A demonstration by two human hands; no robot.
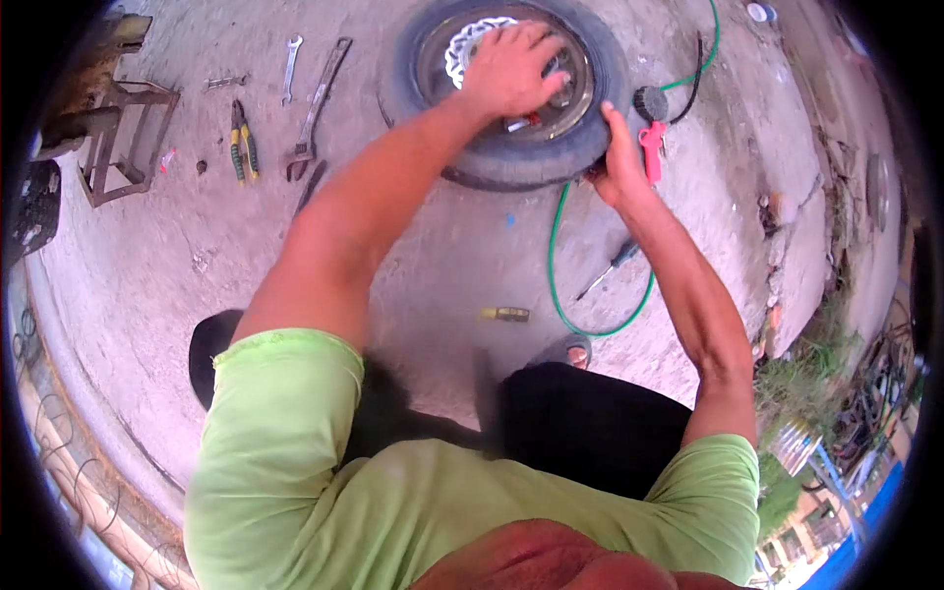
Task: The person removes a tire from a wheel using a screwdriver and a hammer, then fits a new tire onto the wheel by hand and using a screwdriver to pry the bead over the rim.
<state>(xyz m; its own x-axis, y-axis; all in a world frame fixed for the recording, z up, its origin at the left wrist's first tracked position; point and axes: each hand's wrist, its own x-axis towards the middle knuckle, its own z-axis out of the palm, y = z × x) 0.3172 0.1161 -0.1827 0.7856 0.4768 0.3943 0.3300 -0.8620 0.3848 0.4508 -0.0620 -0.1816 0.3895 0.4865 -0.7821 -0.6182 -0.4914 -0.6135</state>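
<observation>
A motorcycle wheel with a black tyre (492, 169) lies tilted on the concrete in front of me. My left hand (513, 71) reaches over its middle, fingers spread across the hub and partly covering the silver brake disc (458, 51). What lies under that palm is hidden. At the tyre's near right edge, my right hand (621, 162) grips the rubber, thumb on top and the other fingers mostly out of sight beneath. A small red and silver part (523, 123) shows inside the rim below my left wrist. A pink-red air gun (652, 149) is close beside my right hand.
Left of the wheel lie an adjustable wrench (320, 103), a spanner (291, 71), and green-yellow pliers (243, 143). A rusty metal frame (126, 143) stands farther left. The green hose (553, 258) loops around a screwdriver (608, 269). A yellow-black tool (505, 315) lies near my feet.
</observation>
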